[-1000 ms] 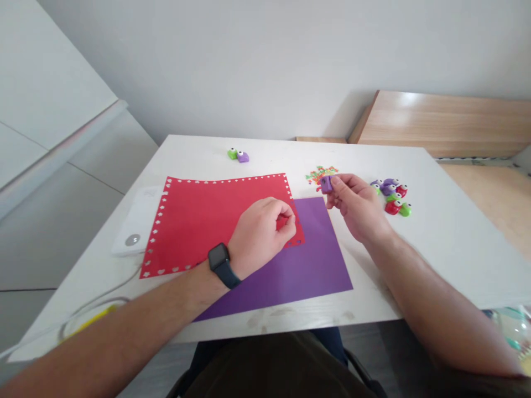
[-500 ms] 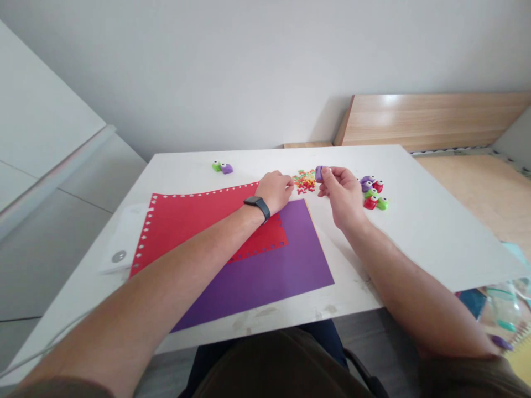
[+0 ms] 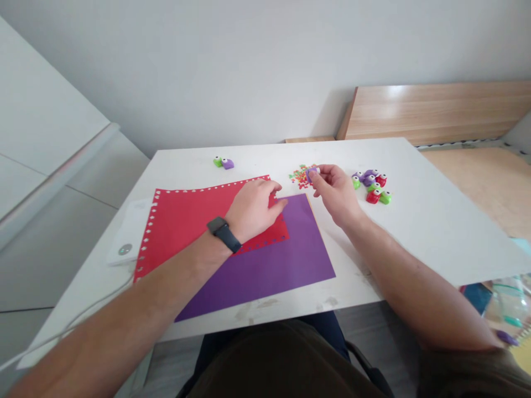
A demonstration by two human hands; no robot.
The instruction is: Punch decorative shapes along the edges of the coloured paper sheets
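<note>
My right hand (image 3: 338,193) pinches a small purple craft punch (image 3: 310,174) between thumb and fingers, over a pile of tiny coloured paper cut-outs (image 3: 296,176). My left hand (image 3: 254,209), with a dark watch on its wrist, hovers over the right part of a red paper sheet (image 3: 191,213). Its thumb and fingers are apart and hold nothing. Small shapes are punched along the red sheet's edges. Beneath it lies a purple sheet (image 3: 286,268), showing at the front and right.
Several red, green and purple punches (image 3: 373,195) cluster right of my right hand. A green punch (image 3: 217,161) and a purple punch (image 3: 228,163) sit at the back left. A white flat object (image 3: 135,224) lies left of the red sheet, near a white cable (image 3: 95,304).
My left hand has drawn back from beside the cut-outs, toward me and leftward, and its fingers have spread. My right hand has moved slightly left with the purple punch.
</note>
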